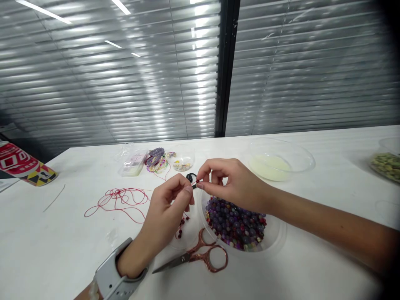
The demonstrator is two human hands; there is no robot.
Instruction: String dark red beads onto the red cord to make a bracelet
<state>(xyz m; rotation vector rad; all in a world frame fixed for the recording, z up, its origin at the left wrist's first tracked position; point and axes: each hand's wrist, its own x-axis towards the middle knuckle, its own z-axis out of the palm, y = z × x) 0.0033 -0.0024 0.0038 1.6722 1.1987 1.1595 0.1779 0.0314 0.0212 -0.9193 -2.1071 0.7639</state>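
My left hand [168, 212], with a grey watch [109, 273] on its wrist, pinches a red cord between thumb and forefinger. Dark red beads [180, 231] on red cord hang just below that hand. Facing it, my right hand [233, 181] pinches a small dark red bead [198, 181] at its fingertips, close to the left fingertips. Whether the cord passes through this bead is too small to tell. Beneath the right hand sits a clear bowl [282, 233] of purple and red beads [237, 225]. Copper-handled scissors [208, 256] lie in front, partly against the bowl.
Loose loops of red cord [117, 193] spread on the white table [78, 250]. Behind are bracelets [156, 158], a clear dish of small beads [182, 166], a plastic box [134, 164] and a pale-yellow dish [271, 168]. A red can [26, 162] lies left, green pieces [386, 164] right.
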